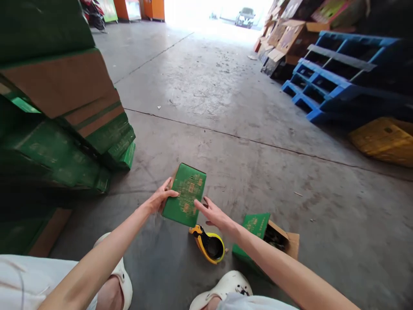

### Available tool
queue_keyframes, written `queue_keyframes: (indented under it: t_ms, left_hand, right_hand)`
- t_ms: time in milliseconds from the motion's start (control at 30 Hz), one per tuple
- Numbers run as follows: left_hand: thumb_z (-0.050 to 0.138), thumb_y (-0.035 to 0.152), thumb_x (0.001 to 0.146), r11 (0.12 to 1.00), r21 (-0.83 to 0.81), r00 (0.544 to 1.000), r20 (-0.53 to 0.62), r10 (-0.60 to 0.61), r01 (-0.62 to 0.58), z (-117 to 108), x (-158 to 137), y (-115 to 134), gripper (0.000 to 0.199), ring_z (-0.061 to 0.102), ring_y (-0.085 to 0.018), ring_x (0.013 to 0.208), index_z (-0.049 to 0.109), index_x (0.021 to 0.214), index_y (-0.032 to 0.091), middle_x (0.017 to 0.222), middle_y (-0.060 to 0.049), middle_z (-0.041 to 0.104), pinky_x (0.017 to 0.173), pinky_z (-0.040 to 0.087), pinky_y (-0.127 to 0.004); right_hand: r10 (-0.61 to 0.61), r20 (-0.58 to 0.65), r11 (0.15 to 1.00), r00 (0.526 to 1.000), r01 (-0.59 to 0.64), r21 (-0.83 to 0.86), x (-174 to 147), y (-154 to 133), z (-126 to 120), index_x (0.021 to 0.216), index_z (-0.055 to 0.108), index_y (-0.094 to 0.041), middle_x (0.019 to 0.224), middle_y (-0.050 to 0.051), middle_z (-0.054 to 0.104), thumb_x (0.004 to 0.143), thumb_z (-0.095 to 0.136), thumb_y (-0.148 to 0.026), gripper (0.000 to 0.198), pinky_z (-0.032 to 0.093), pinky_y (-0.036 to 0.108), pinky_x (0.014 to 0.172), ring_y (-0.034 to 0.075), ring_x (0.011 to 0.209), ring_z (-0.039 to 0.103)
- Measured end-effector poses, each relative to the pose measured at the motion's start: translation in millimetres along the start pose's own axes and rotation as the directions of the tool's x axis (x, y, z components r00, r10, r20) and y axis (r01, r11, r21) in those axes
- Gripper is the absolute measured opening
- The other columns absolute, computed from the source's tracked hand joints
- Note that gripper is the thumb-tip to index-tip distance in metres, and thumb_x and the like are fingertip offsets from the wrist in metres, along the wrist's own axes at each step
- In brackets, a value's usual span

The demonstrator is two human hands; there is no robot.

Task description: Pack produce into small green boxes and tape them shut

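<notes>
Green box [184,194] held above the floor [245,155]

The grey floor spreads from near to far. On the left rises a stack of green cartons [61,146], with brown sides showing. Blue pallets [322,82] are piled at the far right, with a yellow crate [382,140] nearer, at the right edge. An open carton [254,224], green with a brown flap raised, stands near right, partly behind the right forearm. The green box is near, left of it, tilted. The left hand [160,199] grips its left side, thumb on top, fingers closed on the edge. The right hand [215,214] is at its right side, fingers loosely spread; whether they touch cannot be told. Smallest, a yellow-and-black tape dispenser [202,242] lies between box and open carton.
</notes>
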State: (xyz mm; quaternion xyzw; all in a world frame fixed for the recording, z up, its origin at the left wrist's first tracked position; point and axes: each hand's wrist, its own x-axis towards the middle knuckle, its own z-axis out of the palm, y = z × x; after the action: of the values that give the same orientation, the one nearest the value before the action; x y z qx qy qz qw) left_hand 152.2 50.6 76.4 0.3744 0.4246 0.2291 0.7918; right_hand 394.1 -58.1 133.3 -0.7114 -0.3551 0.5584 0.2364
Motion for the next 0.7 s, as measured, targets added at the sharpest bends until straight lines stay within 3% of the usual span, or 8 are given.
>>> queue_keyframes:
  t_ms: [67,133,233,333,467,567,700]
  left_hand:
    - [0.088,0.038,0.066,0.991,-0.111,0.994,0.071,0.088,-0.080,27,-14,21,0.135,0.066,-0.034,0.130,0.007,0.174,0.027,0.158,-0.013,0.057,0.106,0.057,-0.044]
    - [0.090,0.033,0.065,0.971,-0.176,0.976,0.119,0.183,-0.161,47,-30,47,0.136,0.064,-0.034,0.134,0.008,0.174,0.030,0.159,-0.012,0.056,0.112,0.053,-0.046]
    - [0.090,0.030,0.064,0.930,-0.265,0.929,0.202,0.311,-0.253,61,-60,85,0.134,0.062,-0.035,0.137,0.012,0.173,0.032,0.156,-0.012,0.059,0.116,0.049,-0.050]
    - [0.092,0.028,0.060,0.903,-0.311,0.888,0.258,0.381,-0.297,62,-95,117,0.136,0.065,-0.035,0.133,0.014,0.173,0.034,0.151,-0.011,0.063,0.114,0.050,-0.050]
    - [0.092,0.034,0.068,0.884,-0.314,0.870,0.247,0.427,-0.345,65,-147,144,0.121,0.070,-0.033,0.125,0.026,0.170,0.035,0.145,-0.010,0.068,0.107,0.055,-0.045]
    - [0.086,0.044,0.077,0.854,-0.373,0.879,0.165,0.447,-0.364,68,-186,156,0.093,0.075,-0.030,0.114,0.047,0.159,0.025,0.133,-0.011,0.075,0.101,0.058,-0.040]
    - [0.083,0.047,0.074,0.829,-0.440,0.903,0.087,0.421,-0.344,58,-236,168,0.069,0.078,-0.029,0.099,0.069,0.133,0.015,0.115,-0.012,0.081,0.091,0.060,-0.036]
  right_hand:
    - [-0.045,-0.013,0.964,0.999,0.047,0.262,-7,-40,6,0.152,0.052,-0.024,0.145,0.014,0.067,0.088,0.064,-0.082,0.087,0.062,0.043,0.095,0.031,0.123,0.070]
    - [-0.106,0.000,0.906,0.994,0.096,0.413,-21,-75,3,0.148,0.055,-0.022,0.132,0.014,0.075,0.092,0.060,-0.080,0.081,0.064,0.045,0.096,0.030,0.113,0.075]
    - [-0.134,0.062,0.893,0.989,0.093,0.440,-52,-118,-12,0.144,0.060,-0.020,0.118,0.016,0.080,0.095,0.053,-0.079,0.077,0.065,0.051,0.095,0.034,0.108,0.077]
    - [-0.166,0.051,0.897,0.985,0.129,0.423,-88,-155,-19,0.146,0.059,-0.018,0.121,0.020,0.079,0.095,0.042,-0.084,0.086,0.065,0.055,0.094,0.039,0.109,0.077]
    - [-0.332,-0.044,0.858,0.942,0.321,0.402,-144,-202,3,0.154,0.053,-0.027,0.132,0.016,0.076,0.093,0.061,-0.075,0.078,0.067,0.053,0.093,0.039,0.111,0.077]
    - [-0.420,-0.044,0.811,0.907,0.396,0.431,-181,-224,29,0.157,0.050,-0.032,0.142,0.010,0.072,0.089,0.074,-0.067,0.080,0.067,0.050,0.096,0.037,0.119,0.074]
    - [-0.484,-0.043,0.779,0.874,0.453,0.434,-207,-216,56,0.168,0.033,-0.039,0.161,0.003,0.057,0.085,0.080,-0.067,0.099,0.063,0.047,0.105,0.034,0.138,0.063]
